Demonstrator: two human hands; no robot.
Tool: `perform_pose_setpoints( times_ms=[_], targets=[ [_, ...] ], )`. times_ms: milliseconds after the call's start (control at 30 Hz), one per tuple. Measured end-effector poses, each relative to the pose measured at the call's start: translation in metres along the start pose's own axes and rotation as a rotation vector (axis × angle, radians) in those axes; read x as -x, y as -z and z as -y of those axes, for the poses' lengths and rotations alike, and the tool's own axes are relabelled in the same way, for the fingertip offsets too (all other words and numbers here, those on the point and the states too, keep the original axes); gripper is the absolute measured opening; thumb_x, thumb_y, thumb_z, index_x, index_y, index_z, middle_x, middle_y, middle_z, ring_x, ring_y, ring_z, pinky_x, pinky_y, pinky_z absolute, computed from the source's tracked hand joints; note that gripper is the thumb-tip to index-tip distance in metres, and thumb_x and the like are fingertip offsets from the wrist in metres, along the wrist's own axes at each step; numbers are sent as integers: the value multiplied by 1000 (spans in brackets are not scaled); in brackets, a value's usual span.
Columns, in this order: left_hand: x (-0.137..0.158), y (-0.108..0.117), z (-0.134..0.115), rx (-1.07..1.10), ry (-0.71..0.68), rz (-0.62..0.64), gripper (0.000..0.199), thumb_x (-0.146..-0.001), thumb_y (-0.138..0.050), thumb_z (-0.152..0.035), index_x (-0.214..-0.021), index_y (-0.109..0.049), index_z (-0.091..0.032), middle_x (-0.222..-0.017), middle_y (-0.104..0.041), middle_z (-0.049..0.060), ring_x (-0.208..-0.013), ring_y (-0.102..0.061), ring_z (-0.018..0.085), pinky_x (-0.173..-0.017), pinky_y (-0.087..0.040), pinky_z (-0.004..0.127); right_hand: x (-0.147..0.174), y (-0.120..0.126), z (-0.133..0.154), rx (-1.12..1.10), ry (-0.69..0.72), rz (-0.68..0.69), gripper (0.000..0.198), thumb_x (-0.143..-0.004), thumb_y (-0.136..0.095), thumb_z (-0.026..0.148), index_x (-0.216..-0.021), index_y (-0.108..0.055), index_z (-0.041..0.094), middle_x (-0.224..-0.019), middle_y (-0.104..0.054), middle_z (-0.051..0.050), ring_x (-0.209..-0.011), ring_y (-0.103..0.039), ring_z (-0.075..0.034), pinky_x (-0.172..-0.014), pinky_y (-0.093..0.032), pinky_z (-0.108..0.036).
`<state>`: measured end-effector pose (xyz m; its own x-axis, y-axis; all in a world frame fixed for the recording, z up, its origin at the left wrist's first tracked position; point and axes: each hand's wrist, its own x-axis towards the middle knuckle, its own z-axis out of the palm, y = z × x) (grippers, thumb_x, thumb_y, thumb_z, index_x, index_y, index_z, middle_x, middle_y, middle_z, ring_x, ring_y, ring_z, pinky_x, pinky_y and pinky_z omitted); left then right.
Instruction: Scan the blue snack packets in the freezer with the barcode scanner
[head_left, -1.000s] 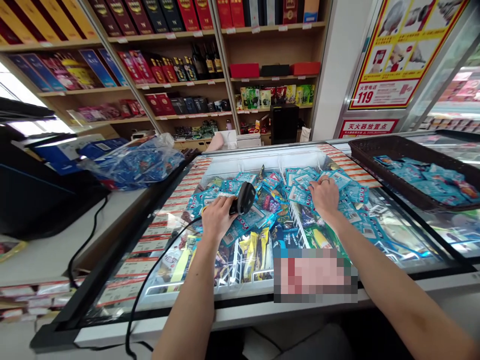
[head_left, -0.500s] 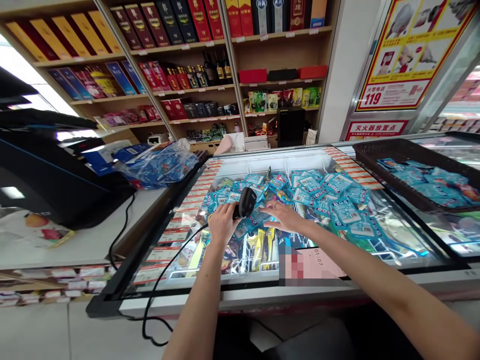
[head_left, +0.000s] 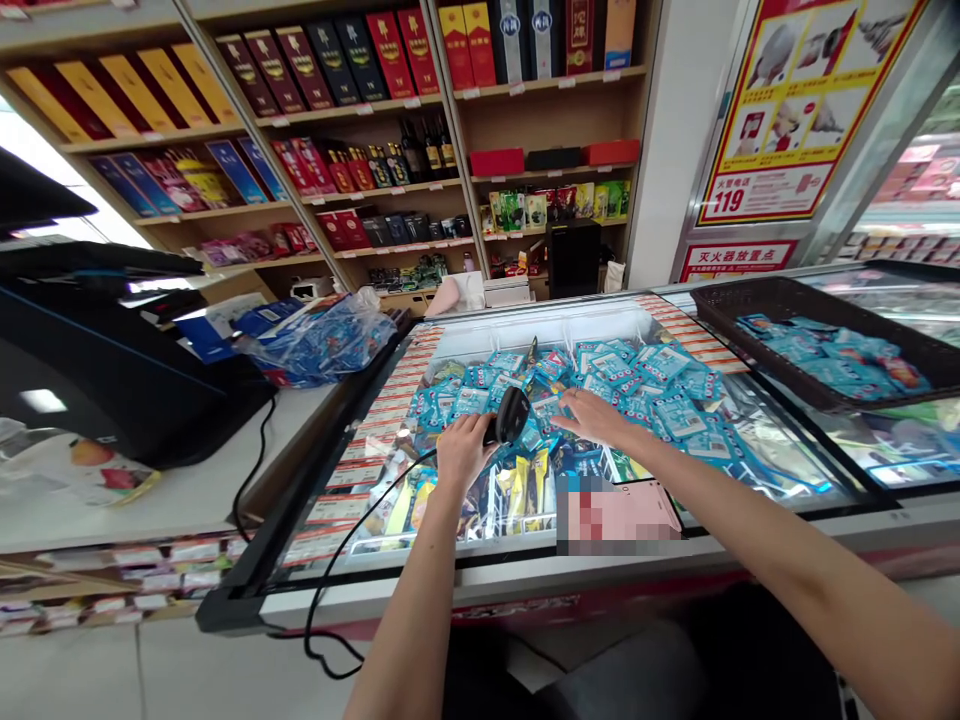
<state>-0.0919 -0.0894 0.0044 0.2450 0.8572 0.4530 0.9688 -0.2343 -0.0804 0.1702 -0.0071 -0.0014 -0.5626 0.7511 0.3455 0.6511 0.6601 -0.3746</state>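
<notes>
My left hand (head_left: 463, 448) is wrapped around the handle of a black barcode scanner (head_left: 513, 416). The scanner's head tilts up and to the right above the glass top of a chest freezer (head_left: 480, 578). Just right of it, my right hand (head_left: 596, 418) reaches over small blue packets (head_left: 681, 416), fingers stretched out to the left. Whether its fingertips touch a packet I cannot tell. Many such packets lie spread across the glass on both sides of my hands. A black cable (head_left: 375, 500) runs from the scanner down past the freezer's front edge.
A dark brown tray (head_left: 784, 388) with more blue packets sits at the right. On the left counter are a clear plastic bag of blue packs (head_left: 322, 340) and a black checkout machine (head_left: 112, 350). A partly blurred pink phone-like item (head_left: 649, 500) lies near the front edge.
Both hands and the scanner appear slightly farther right, and the view has shifted a little. The scanner stays in my left hand; my right hand is still over the packets.
</notes>
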Motion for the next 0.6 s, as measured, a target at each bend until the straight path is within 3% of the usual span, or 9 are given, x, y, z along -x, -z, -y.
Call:
perform_pose_setpoints(
  times_ms=[100,233,400,533,600],
  targets=[
    [-7,-3,-5,6,-18,3,40,-78,-58,-35,-115,-51,-22,-98,-63,9,-96,-55,24,-78,-43,34,2,-10,3,115,-145,-52,57,-79,-46,65,-99,-63,14,-104,-59,-19,-105,-52,-32,-87,-42,-47],
    [-19,-6,-8,18,-40,10,40,-78,-58,-36,-115,-51,-22,-101,-63,9,-98,-56,23,-75,-44,32,0,-17,10,185,-256,-4,61,-67,-59,67,-96,-62,13,-109,-56,-21,-109,-49,-36,-86,-42,-48],
    [-33,-7,-9,29,-74,-7,37,-79,-57,-37,-113,-52,-23,-102,-64,9,-98,-58,23,-73,-45,32,-4,-9,-2,23,-426,4,55,-62,-71,53,-101,-55,18,-101,-60,-12,-96,-57,-27,-78,-46,-37],
    [-35,-12,-11,40,-54,-37,38,-79,-57,-36,-114,-51,-23,-101,-64,9,-97,-58,24,-72,-45,32,-3,-4,-30,-165,-414,-191,38,-77,-58,33,-111,-50,19,-100,-61,-7,-78,-60,-18,-73,-45,-32],
    [-33,-13,-14,55,-59,-35,37,-79,-57,-35,-114,-51,-24,-100,-64,8,-96,-59,24,-71,-45,31,-1,-4,-44,-201,-384,-257,34,-80,-53,30,-113,-52,20,-88,-62,-5,-70,-58,-17,-71,-45,-33]
  ],
)
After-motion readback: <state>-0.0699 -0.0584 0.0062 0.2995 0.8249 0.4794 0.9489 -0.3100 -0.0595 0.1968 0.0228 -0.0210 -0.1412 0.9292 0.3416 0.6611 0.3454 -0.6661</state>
